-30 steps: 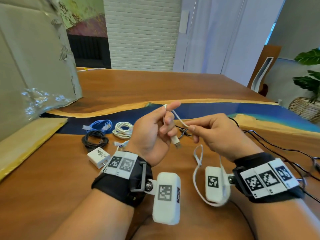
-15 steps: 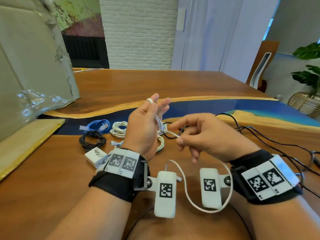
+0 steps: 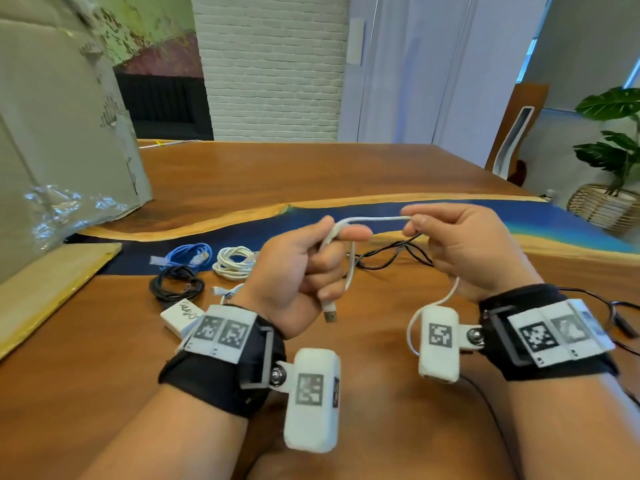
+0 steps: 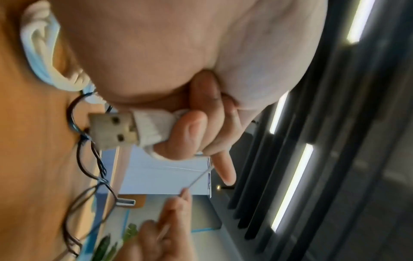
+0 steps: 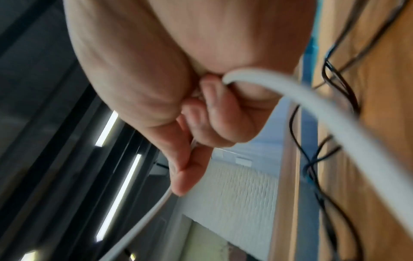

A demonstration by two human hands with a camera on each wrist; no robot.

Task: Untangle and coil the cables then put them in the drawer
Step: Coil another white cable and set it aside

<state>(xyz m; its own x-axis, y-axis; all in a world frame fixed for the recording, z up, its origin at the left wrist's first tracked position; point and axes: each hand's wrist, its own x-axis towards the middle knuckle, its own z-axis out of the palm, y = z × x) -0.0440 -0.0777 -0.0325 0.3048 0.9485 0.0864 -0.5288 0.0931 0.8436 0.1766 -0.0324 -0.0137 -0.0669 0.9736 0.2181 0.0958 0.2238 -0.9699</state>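
Both hands hold one white USB cable point(image 3: 375, 219) above the wooden table point(image 3: 277, 174). My left hand point(image 3: 311, 268) curls its fingers round the plug end, and the USB plug point(image 3: 329, 313) point(image 4: 111, 131) sticks out below the fist. The cable loops over the left index finger and runs across to my right hand point(image 3: 460, 244), which pinches it between thumb and fingers. From there the cable point(image 5: 312, 106) hangs down in a loop by the right wrist. No drawer is in view.
On the table to the left lie a blue coiled cable point(image 3: 188, 256), a white coiled cable point(image 3: 235, 261), a black coiled cable point(image 3: 176, 287) and a white charger point(image 3: 181, 315). Loose black cables point(image 3: 394, 252) trail right. A cardboard box point(image 3: 52, 133) stands at far left.
The hands have moved apart and drawn a stretch of the white cable taut between them. The left fist has turned so the plug now points down. The hanging loop is shorter.
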